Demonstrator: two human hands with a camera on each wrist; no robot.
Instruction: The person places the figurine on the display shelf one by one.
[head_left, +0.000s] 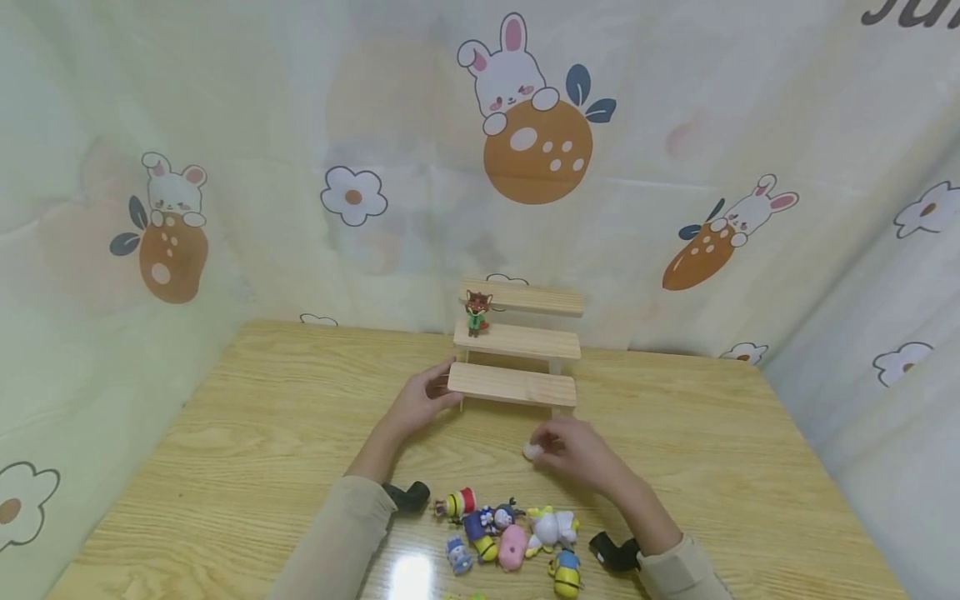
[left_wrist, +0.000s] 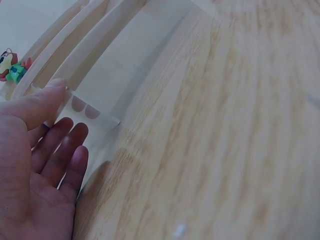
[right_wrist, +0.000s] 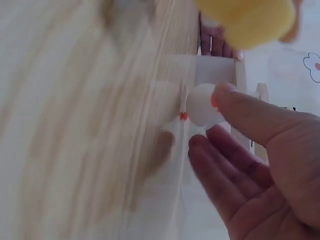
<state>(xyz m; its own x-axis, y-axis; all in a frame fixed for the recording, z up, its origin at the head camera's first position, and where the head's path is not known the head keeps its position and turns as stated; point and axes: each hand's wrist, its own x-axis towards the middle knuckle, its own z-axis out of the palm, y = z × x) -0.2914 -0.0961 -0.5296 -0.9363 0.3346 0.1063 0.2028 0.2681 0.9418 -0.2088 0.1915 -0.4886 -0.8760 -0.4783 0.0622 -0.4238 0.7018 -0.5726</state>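
Note:
A three-tier wooden display shelf (head_left: 513,385) with clear side panels stands at the back of the table. My left hand (head_left: 416,406) holds its left end at the lowest tier, the thumb against the board's end and the fingers beside the clear panel (left_wrist: 95,110). My right hand (head_left: 581,454) pinches a small white rounded figurine (right_wrist: 201,104) with orange-red parts, just in front of the shelf's right side. On the middle tier, at the left, a fox figurine (head_left: 476,318) in green stands upright.
Near the front lie several toy figurines, among them a pink one (head_left: 512,547), a white-and-yellow one (head_left: 552,528) and a blue-and-yellow one (head_left: 567,573). A patterned curtain (head_left: 420,108) hangs behind the table. A blurred yellow shape (right_wrist: 255,22) crosses the right wrist view's top.

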